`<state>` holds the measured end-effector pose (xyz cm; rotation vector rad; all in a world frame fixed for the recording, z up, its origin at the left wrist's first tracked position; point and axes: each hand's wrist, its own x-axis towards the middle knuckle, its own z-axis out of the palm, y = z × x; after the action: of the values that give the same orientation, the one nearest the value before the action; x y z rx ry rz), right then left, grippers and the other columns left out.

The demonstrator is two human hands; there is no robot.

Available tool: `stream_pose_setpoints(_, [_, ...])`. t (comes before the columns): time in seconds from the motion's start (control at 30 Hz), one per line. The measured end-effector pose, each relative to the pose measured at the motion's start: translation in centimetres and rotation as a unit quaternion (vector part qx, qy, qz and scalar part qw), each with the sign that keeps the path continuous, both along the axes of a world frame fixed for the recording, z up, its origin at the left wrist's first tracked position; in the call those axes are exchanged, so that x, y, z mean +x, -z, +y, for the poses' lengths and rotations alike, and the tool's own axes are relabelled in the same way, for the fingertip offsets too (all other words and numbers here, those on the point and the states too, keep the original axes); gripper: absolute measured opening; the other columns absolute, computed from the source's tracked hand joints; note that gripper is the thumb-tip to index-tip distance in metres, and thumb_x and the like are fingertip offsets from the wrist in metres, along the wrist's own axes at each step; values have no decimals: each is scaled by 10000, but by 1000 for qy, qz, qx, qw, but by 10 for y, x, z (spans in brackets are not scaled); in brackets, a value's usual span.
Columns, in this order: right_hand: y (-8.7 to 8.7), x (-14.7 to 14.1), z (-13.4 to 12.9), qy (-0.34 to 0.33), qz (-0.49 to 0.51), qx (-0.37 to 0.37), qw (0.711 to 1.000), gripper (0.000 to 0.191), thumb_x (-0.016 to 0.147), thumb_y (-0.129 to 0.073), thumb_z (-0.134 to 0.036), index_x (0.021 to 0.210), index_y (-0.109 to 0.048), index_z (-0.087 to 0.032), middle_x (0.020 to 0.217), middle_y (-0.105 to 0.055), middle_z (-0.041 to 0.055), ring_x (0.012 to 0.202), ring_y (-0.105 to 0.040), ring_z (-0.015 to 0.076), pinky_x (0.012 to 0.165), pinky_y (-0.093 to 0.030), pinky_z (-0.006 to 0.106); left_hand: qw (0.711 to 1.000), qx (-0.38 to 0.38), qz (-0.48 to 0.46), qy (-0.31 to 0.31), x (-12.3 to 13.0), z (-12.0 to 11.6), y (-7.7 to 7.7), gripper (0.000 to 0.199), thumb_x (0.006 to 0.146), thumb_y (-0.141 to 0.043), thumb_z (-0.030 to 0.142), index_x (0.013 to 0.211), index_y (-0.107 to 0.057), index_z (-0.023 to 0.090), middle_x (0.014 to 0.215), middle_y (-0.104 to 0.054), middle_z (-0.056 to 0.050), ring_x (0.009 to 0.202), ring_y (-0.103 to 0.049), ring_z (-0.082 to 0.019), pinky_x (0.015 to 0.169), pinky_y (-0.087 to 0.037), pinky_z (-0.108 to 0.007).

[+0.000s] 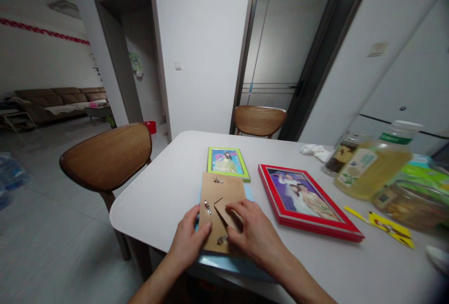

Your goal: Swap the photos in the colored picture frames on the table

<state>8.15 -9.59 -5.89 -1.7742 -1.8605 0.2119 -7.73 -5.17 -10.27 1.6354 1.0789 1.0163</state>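
- A kraft-brown backing board (pixel 213 191) is laid face-down on a light-blue picture frame (pixel 224 263), at the near edge of the white table (pixel 157 201). Its long axis runs away from the person, tilted slightly.
- The left hand (pixel 189 232) is placed against the board's left edge, beside one metal turn clip (pixel 207 207).
- The right hand (pixel 254 229) is placed over the hinged easel strut (pixel 226 213), its fingers (pixel 233 210) lying on the strut. This hand is the nearer to the strut.
- The hands are held apart, one on either side of the strut. Whether either hand is gripping cannot be determined.
- A green-framed picture (pixel 228 163) is positioned just beyond the board; a red-framed picture (pixel 305 201) lies to the right - well clear of both hands.
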Motion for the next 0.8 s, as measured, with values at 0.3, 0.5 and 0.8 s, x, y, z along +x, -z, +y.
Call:
stream_pose_setpoints(0.3, [7,19,-4,51,15,18,998,381,738,-439,-345,1059,-511,-152,940,-559,97,801,-540,189,698,-427,320,961,-176,-204,-56,-40,26,-14,302,627,-603,428,737,-507,163,569,-596,42,485,-566,-135,460,-416,-213])
stream_pose_setpoints(0.5, [49,54,-3,145,-67,-87,983,510,723,-424,-313,1169,-426,-66,972,-570,163,847,-553,232,734,-401,337,983,-168,-40,-65,-95,46,-5,291,638,-567,425,706,-518,146,547,-571,31,473,-526,-124,437,-363,-194])
stream_pose_setpoints(0.8, [28,52,-4,191,249,-115,942,616,631,-462,-232,1221,-353,-94,736,-595,60,648,-569,186,618,-423,299,927,137,299,-180,-96,48,3,390,720,-448,269,1079,-460,119,970,-564,-97,919,-518,-249,816,-386,-387])
